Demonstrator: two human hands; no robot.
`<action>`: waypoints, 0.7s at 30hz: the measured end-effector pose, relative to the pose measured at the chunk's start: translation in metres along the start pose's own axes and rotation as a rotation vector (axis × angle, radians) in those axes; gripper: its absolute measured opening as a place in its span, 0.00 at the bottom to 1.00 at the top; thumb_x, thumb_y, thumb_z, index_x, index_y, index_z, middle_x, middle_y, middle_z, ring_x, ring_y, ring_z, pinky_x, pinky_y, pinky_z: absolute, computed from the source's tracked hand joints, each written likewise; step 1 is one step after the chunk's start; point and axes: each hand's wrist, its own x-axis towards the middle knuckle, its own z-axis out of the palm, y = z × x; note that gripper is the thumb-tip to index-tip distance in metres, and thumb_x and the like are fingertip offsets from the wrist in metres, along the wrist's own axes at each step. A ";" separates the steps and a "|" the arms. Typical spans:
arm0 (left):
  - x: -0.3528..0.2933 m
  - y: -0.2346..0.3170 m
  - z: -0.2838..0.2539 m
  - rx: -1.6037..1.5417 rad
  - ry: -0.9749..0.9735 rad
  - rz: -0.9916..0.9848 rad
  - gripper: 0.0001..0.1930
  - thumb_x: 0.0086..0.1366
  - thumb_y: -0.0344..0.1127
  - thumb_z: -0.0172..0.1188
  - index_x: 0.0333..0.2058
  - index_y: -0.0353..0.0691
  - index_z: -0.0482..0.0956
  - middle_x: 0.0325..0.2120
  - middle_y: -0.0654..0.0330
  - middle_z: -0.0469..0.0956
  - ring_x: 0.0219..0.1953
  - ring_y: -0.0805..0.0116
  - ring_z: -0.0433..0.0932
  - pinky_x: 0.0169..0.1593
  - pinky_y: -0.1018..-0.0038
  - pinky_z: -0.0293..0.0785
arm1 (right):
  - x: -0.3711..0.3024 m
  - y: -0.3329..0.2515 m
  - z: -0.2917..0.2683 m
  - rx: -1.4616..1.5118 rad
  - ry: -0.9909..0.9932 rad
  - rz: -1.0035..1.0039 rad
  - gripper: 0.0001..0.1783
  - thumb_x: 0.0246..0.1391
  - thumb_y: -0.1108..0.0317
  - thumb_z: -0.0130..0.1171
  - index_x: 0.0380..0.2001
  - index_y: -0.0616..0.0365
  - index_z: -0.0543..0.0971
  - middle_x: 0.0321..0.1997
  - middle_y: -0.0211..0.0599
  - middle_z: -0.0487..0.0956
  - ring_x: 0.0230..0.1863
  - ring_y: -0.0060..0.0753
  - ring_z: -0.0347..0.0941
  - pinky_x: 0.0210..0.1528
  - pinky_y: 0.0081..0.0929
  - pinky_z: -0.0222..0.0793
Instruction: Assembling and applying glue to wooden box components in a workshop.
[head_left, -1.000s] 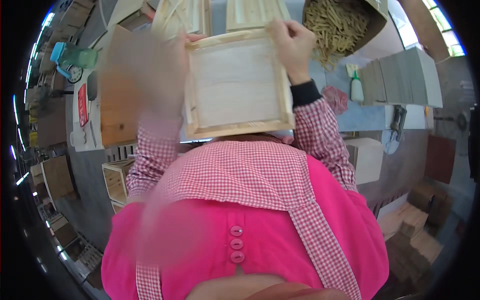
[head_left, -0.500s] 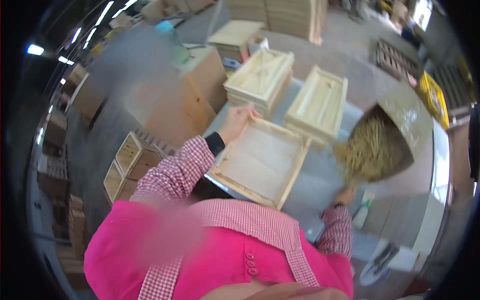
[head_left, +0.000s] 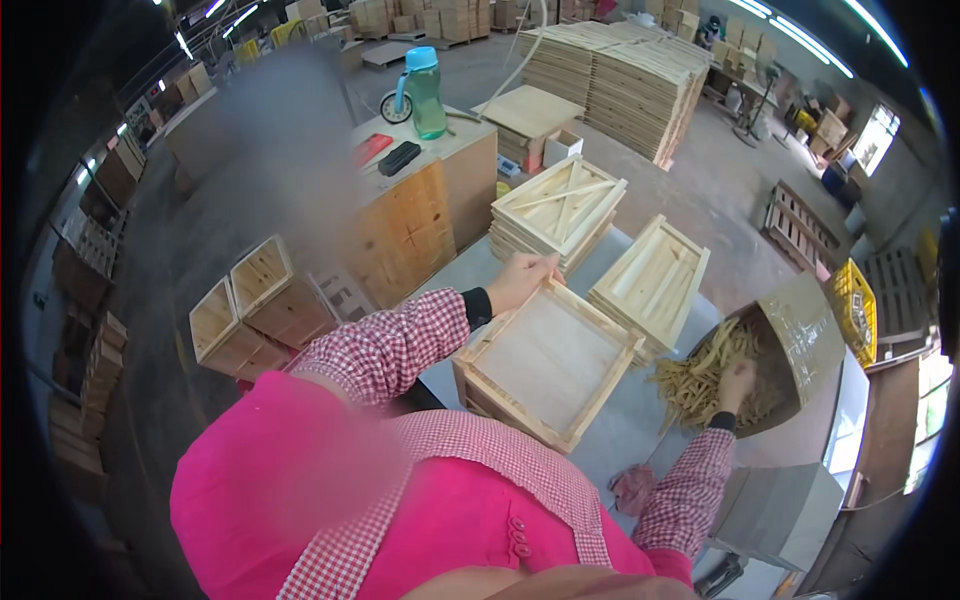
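A shallow wooden frame with a pale flat panel set inside lies in front of me, on top of other wooden pieces. My left hand is closed on its far left corner, fingertips over the rim. Over to the right, a cardboard box lies tipped with its mouth toward me, and pale thin strips spill from it. Inside the mouth, my right hand is among the strips with its fingers bunched together. Whatever is in those fingers is hidden.
Behind the frame stand a stack of wooden panels with crossed braces and a stack of slatted panels. A green bottle stands on a cabinet at far left. A crumpled cloth lies near my right forearm.
My right hand has moved from the near edge of the spilled strips into the box mouth. My left hand stays on the frame's corner. The view has tilted up, showing more of the room.
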 end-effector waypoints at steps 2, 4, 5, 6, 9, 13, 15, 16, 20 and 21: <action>-0.002 -0.004 -0.007 -0.018 -0.009 0.001 0.24 0.70 0.48 0.48 0.26 0.35 0.82 0.22 0.66 0.76 0.28 0.79 0.69 0.36 0.78 0.67 | 0.003 -0.006 -0.001 -0.115 -0.620 0.112 0.11 0.59 0.67 0.51 0.28 0.64 0.71 0.22 0.39 0.72 0.25 0.36 0.68 0.32 0.33 0.65; -0.001 -0.008 -0.013 -0.031 -0.014 0.006 0.24 0.70 0.49 0.48 0.25 0.35 0.82 0.21 0.67 0.75 0.27 0.79 0.69 0.35 0.78 0.67 | 0.004 -0.002 0.008 -0.072 -0.394 -0.001 0.11 0.59 0.66 0.52 0.28 0.63 0.71 0.22 0.39 0.72 0.25 0.33 0.68 0.32 0.32 0.65; 0.000 -0.010 -0.014 -0.041 -0.014 0.013 0.24 0.70 0.49 0.48 0.25 0.35 0.82 0.21 0.67 0.75 0.27 0.79 0.69 0.35 0.78 0.67 | 0.002 -0.005 0.011 -0.020 -0.172 -0.107 0.11 0.59 0.66 0.52 0.28 0.63 0.71 0.22 0.38 0.72 0.25 0.31 0.68 0.31 0.31 0.65; 0.001 -0.012 -0.014 -0.046 -0.020 -0.007 0.24 0.70 0.49 0.48 0.25 0.35 0.81 0.20 0.66 0.75 0.27 0.79 0.69 0.35 0.78 0.67 | 0.000 -0.008 0.013 0.032 0.051 -0.212 0.11 0.59 0.66 0.52 0.28 0.63 0.70 0.22 0.37 0.72 0.24 0.28 0.68 0.31 0.30 0.65; -0.001 -0.014 -0.016 -0.061 -0.034 -0.043 0.25 0.69 0.50 0.48 0.25 0.35 0.80 0.19 0.66 0.74 0.27 0.79 0.68 0.35 0.78 0.67 | -0.007 -0.044 0.005 0.234 -0.122 -0.054 0.11 0.59 0.66 0.52 0.28 0.63 0.71 0.22 0.37 0.72 0.25 0.27 0.68 0.31 0.28 0.65; -0.018 -0.012 -0.035 -0.016 -0.006 -0.024 0.24 0.70 0.51 0.48 0.28 0.33 0.79 0.19 0.63 0.73 0.27 0.76 0.69 0.35 0.75 0.67 | -0.038 -0.088 0.000 0.263 -0.032 -0.044 0.10 0.58 0.67 0.52 0.28 0.63 0.71 0.23 0.36 0.74 0.25 0.28 0.68 0.32 0.28 0.66; -0.003 -0.029 -0.024 -0.011 -0.027 -0.010 0.21 0.70 0.48 0.46 0.33 0.33 0.78 0.24 0.59 0.75 0.29 0.69 0.72 0.37 0.71 0.68 | -0.036 -0.079 -0.004 0.086 0.071 -0.204 0.09 0.58 0.67 0.52 0.29 0.64 0.71 0.24 0.37 0.75 0.26 0.31 0.69 0.33 0.29 0.67; 0.005 -0.041 -0.015 -0.011 -0.052 -0.004 0.20 0.70 0.46 0.46 0.36 0.33 0.77 0.26 0.56 0.77 0.30 0.65 0.73 0.37 0.69 0.68 | -0.029 -0.067 -0.006 -0.054 0.078 -0.316 0.10 0.57 0.67 0.52 0.30 0.64 0.70 0.25 0.38 0.75 0.27 0.33 0.69 0.33 0.29 0.67; 0.039 -0.074 -0.023 0.464 -0.139 0.460 0.17 0.70 0.40 0.40 0.44 0.34 0.74 0.40 0.50 0.78 0.42 0.52 0.75 0.46 0.63 0.70 | -0.017 -0.087 -0.004 -0.043 0.223 -0.196 0.15 0.58 0.60 0.51 0.36 0.64 0.75 0.34 0.47 0.79 0.35 0.48 0.76 0.43 0.38 0.71; 0.065 -0.079 -0.029 0.108 -0.036 0.307 0.20 0.71 0.44 0.41 0.40 0.33 0.76 0.38 0.54 0.78 0.40 0.61 0.76 0.44 0.66 0.70 | 0.021 -0.066 0.002 -0.779 0.207 -0.341 0.16 0.58 0.59 0.52 0.35 0.64 0.77 0.33 0.46 0.80 0.34 0.41 0.76 0.41 0.34 0.70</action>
